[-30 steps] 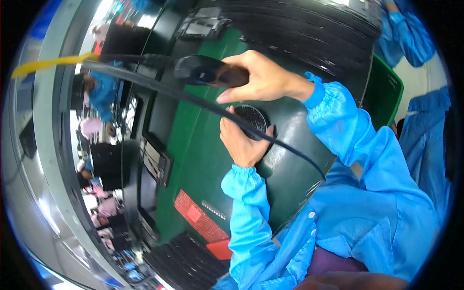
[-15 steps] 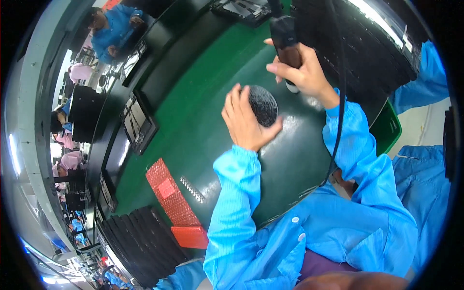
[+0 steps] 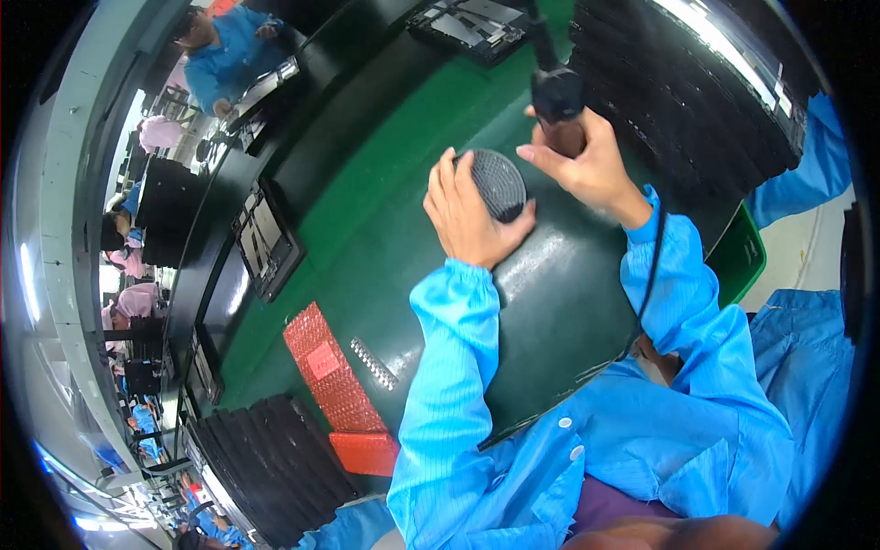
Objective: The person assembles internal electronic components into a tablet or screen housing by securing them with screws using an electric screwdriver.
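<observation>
My left hand (image 3: 467, 215) curls round the rim of a round dark dish (image 3: 500, 183), its fingers on the left edge and its thumb at the lower right. Rows of small dots cover the face of the dish. To the right of it, my right hand (image 3: 591, 165) is wrapped round a dark electric screwdriver (image 3: 557, 96), held upright above the green mat (image 3: 550, 293). A black cable rises from the screwdriver's top. Its lower end is hidden behind my fingers.
Red bubble wrap (image 3: 335, 371) and a short strip of small silvery pieces (image 3: 374, 364) lie at the lower left. Dark device panels (image 3: 263, 240) line the left side. Black stacks (image 3: 266, 467) stand lower left and upper right, near a green bin (image 3: 741, 257).
The dish's face has gone from a blurred dark heap-like look to clear dotted rows. My right hand and the screwdriver have shifted slightly right and down.
</observation>
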`<move>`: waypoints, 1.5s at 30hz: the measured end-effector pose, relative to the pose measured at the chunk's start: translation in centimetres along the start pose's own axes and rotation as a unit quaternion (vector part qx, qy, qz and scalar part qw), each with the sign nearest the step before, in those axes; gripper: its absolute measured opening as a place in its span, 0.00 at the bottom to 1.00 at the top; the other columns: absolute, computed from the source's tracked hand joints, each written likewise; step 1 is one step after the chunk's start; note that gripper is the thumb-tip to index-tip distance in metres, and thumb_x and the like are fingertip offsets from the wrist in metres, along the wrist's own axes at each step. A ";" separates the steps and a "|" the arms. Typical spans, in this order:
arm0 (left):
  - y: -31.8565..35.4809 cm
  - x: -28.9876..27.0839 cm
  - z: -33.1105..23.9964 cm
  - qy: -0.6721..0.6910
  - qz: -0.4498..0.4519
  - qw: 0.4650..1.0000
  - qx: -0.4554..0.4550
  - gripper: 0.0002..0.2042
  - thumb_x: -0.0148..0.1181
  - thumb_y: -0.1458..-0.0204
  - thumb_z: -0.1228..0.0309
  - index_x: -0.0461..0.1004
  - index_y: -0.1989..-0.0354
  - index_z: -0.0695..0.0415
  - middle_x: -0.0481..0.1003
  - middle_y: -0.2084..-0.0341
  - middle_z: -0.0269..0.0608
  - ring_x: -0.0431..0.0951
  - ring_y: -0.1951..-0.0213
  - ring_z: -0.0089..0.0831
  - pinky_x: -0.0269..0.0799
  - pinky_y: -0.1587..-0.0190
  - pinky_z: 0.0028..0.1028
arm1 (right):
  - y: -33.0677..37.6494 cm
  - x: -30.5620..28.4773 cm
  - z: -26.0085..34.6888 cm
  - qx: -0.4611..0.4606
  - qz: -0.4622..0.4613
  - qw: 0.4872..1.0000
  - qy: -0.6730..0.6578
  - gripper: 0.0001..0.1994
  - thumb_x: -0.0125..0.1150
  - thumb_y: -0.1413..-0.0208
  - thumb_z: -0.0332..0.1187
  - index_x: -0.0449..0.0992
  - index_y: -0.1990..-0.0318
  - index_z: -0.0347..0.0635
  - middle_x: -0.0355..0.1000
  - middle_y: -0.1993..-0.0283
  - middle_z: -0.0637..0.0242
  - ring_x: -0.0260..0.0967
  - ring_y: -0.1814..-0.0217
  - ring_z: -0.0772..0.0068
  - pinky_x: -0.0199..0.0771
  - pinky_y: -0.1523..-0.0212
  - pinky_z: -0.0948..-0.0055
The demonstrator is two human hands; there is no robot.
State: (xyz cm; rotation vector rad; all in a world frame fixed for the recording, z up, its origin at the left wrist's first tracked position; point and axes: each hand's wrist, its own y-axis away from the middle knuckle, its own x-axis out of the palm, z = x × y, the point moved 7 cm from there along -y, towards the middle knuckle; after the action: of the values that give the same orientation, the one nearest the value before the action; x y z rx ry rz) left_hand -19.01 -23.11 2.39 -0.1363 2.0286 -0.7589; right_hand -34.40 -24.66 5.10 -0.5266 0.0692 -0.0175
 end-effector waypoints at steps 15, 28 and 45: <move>2.2 -0.8 2.3 0.011 0.133 0.977 -0.169 0.16 0.60 0.55 0.69 0.70 0.59 0.64 0.74 0.84 0.48 0.75 0.80 0.36 0.70 0.73 0.33 | -1.2 -3.4 -0.6 -0.031 -0.111 0.992 0.050 0.25 0.67 0.58 0.31 0.66 0.52 0.31 0.73 0.62 0.54 0.72 0.61 0.72 0.71 0.58 0.73; 6.0 0.9 -7.9 -0.068 0.164 0.982 0.061 0.17 0.61 0.55 0.67 0.74 0.57 0.60 0.57 0.46 0.66 0.57 0.45 0.61 0.54 0.45 0.47 | -2.0 -5.9 -1.5 -0.044 -0.077 0.995 0.038 0.25 0.66 0.55 0.26 0.64 0.50 0.32 0.72 0.58 0.60 0.69 0.55 0.77 0.69 0.52 0.76; 5.7 2.2 -9.7 0.043 0.227 0.968 0.099 0.34 0.62 0.60 0.52 0.64 0.46 0.63 0.47 0.40 0.66 0.44 0.40 0.68 0.40 0.43 0.62 | -2.1 -6.0 0.1 -0.140 -0.099 0.974 0.147 0.26 0.69 0.59 0.32 0.65 0.54 0.29 0.73 0.67 0.57 0.72 0.65 0.74 0.71 0.64 0.75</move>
State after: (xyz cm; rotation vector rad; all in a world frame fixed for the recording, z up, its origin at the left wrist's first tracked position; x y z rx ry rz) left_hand -26.93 -14.94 1.17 0.4704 1.9463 -0.6742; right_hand -40.36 -26.27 6.63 -0.8099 0.3114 -0.2849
